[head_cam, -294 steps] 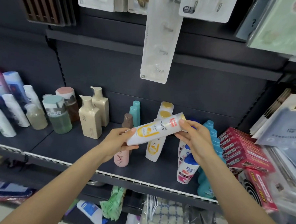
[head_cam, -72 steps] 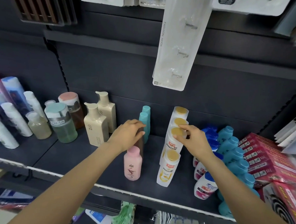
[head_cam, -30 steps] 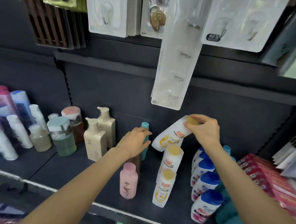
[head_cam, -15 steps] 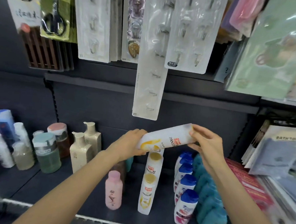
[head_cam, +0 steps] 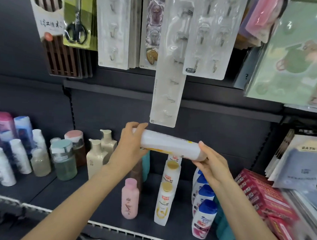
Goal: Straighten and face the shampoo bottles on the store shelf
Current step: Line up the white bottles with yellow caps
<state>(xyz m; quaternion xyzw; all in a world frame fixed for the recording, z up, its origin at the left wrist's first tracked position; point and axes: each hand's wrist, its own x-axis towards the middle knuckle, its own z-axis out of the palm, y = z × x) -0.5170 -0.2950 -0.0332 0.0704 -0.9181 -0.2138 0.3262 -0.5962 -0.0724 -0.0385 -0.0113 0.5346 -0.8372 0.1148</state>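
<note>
I hold a white Pantene shampoo bottle (head_cam: 168, 145) sideways in the air above the shelf (head_cam: 101, 205). My left hand (head_cam: 130, 146) grips its left end and my right hand (head_cam: 212, 164) grips its right end, hiding the cap. Below it a row of white Pantene bottles with yellow caps (head_cam: 165, 199) stands upright, running front to back. A pink bottle (head_cam: 129, 199) stands to their left, with a brown bottle partly hidden behind my left arm. White bottles with blue caps (head_cam: 204, 217) line up on the right.
Cream pump bottles (head_cam: 97, 158), a green jar (head_cam: 63, 160) and white and blue bottles (head_cam: 11, 148) stand at the left. Red boxes (head_cam: 265, 197) lie at the right. Hook packs (head_cam: 167, 80) hang just above the held bottle. A white rail (head_cam: 129, 233) edges the shelf front.
Over the last second I lifted the Pantene bottle from the back of its row and turned it level; my left hand moved from the brown bottle onto its end. The view tilted upward.
</note>
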